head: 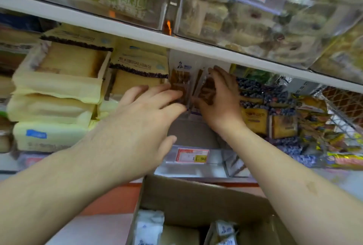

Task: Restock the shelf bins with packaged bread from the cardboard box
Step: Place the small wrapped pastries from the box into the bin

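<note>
Head view is showing both hands reaching above the cardboard box (196, 201) into a shelf bin (196, 168). The left hand (137, 119) is pressing straight fingers against one upright bread packet (179, 79), while the right hand (220, 99) is grasping another packet (206, 87) beside it.

Two hands — the left hand (145, 115) and the right hand (220, 95) — met at two upright bread packets (181, 79), with one cardboard box (196, 201) below and two price tags (191, 155) showing.
</note>
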### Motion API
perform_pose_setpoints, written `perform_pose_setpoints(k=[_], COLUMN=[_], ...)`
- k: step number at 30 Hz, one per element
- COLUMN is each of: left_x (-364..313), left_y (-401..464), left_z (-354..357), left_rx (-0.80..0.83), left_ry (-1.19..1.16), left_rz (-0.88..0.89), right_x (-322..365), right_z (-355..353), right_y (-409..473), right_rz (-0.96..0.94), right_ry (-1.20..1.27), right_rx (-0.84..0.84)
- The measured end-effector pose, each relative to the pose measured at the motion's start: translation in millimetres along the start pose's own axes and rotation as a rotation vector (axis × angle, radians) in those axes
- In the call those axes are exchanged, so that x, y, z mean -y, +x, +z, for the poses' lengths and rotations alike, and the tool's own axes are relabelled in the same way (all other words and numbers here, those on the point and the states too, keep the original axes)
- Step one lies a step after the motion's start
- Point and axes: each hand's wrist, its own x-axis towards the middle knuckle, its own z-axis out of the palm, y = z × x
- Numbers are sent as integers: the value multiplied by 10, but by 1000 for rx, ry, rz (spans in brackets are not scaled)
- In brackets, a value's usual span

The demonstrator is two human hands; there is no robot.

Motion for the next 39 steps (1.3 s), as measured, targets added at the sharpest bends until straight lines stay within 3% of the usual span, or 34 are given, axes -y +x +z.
perform_pose_setpoints(k=[10,16,20,25,39], left_x=[-537,-476,-362,-297,-231], left_y=[-546,-895,-1046,-934,-795], left_z=[-84,2,59,169,383], left_rx=[173,411,684,798,852], left_ry=[-293,-222,-147,-102,-34], left_rz=[109,11,-26,-18,109], right_x=[389,356,212,76,112], right_z=[-704,-274,209,685,1069], right_y=[-1997,-2581,-2702,-2882,-3259], right_rz=[-87,43,103,304,523], right_ry=[246,196,137,209,264], right_rx=[295,744,959,961,939])
